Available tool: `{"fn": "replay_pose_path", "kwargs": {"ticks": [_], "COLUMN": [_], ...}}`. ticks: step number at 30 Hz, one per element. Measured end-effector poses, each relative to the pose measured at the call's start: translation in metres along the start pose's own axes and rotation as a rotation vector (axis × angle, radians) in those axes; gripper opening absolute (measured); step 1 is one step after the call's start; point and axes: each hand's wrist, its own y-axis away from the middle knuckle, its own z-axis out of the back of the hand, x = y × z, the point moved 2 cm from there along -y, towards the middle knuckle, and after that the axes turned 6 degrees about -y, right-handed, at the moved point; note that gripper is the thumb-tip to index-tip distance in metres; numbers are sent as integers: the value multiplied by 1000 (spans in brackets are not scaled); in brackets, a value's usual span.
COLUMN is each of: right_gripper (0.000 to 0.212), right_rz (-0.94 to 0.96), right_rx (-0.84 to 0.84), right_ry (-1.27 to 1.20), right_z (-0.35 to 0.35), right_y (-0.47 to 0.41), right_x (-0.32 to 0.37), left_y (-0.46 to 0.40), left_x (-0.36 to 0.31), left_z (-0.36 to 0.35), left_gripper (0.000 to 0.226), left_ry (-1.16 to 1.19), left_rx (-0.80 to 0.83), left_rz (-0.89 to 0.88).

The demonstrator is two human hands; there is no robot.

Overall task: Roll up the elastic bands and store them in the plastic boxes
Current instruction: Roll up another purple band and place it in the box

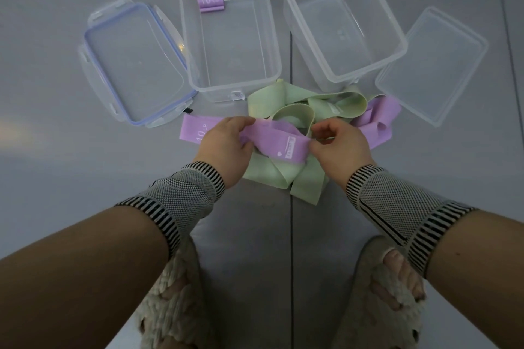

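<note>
Hands grip the purple band (pixel 272 140) stretched flat just below the left box (pixel 195 37), left hand (pixel 224 144) mid-strip, right hand (pixel 337 142) pinching its end, probably to start rolling; a rolled band (pixel 211 4) already lies inside.

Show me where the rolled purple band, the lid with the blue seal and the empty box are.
rolled purple band (pixel 211 4), head view, on its printed top face.
lid with the blue seal (pixel 136 65), head view, on its clear centre panel.
empty box (pixel 394 37), head view, on its right rim.
</note>
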Motion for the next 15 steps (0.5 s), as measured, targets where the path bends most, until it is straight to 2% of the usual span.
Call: {"fn": "replay_pose_path", "kwargs": {"ticks": [6, 12, 15], "right_gripper": [6, 3, 10], "right_rz": [95, 85, 126], "right_rx": [60, 32, 20], "right_ry": [231, 187, 251], "right_z": [-5, 4, 6], "right_y": [3, 7, 8], "right_x": [7, 13, 13], "left_y": [0, 1, 2], "left_x": [1, 1, -3], "left_z": [1, 5, 7], "left_gripper": [45, 46, 45], "left_ry": [-6, 29, 43], "left_rx": [20, -45, -70], "left_rz": [10, 27, 7]}}
